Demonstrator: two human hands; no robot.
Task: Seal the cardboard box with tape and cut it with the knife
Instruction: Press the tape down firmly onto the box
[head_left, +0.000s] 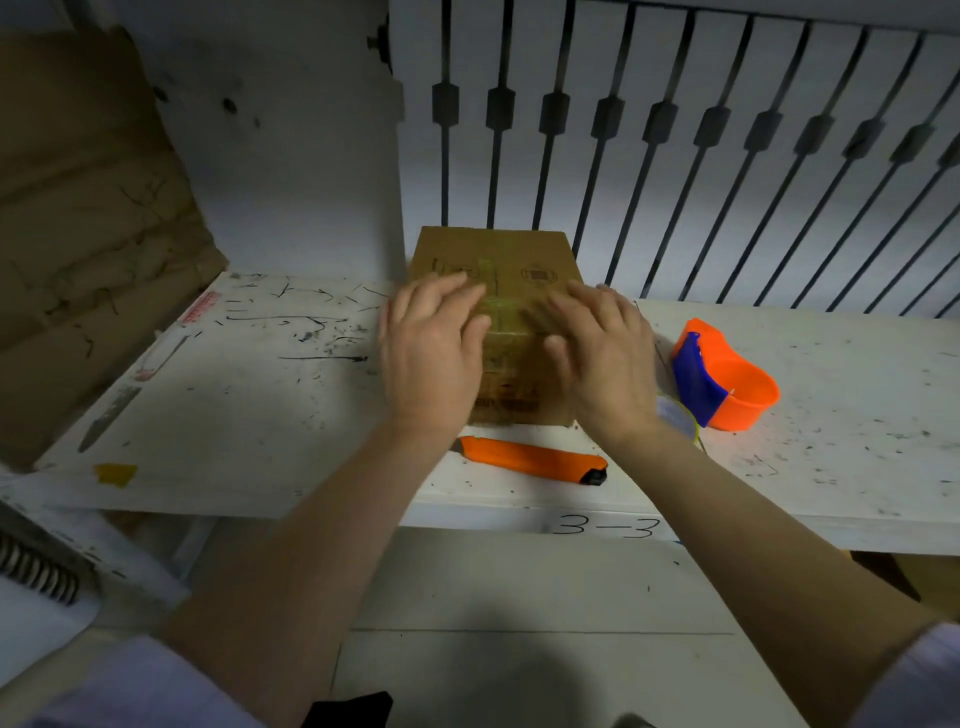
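Carefully now: if you press unevenly, the glossy clear tape (497, 312) along the centre seam of the small brown cardboard box (498, 270) may wrinkle or lift, and the box, sitting at the back of the scuffed white tabletop (260, 415), could slide. Your left hand (434, 345) and right hand (602, 353) lie flat, fingers spread, gripping nothing, palms on the box top. A careless reach could knock the orange utility knife (535, 460) lying just in front.

Hidden under my hands
My fingers (470, 306) blur over the cardboard box (498, 260); the tape strip (496, 312) between them is hardly legible.
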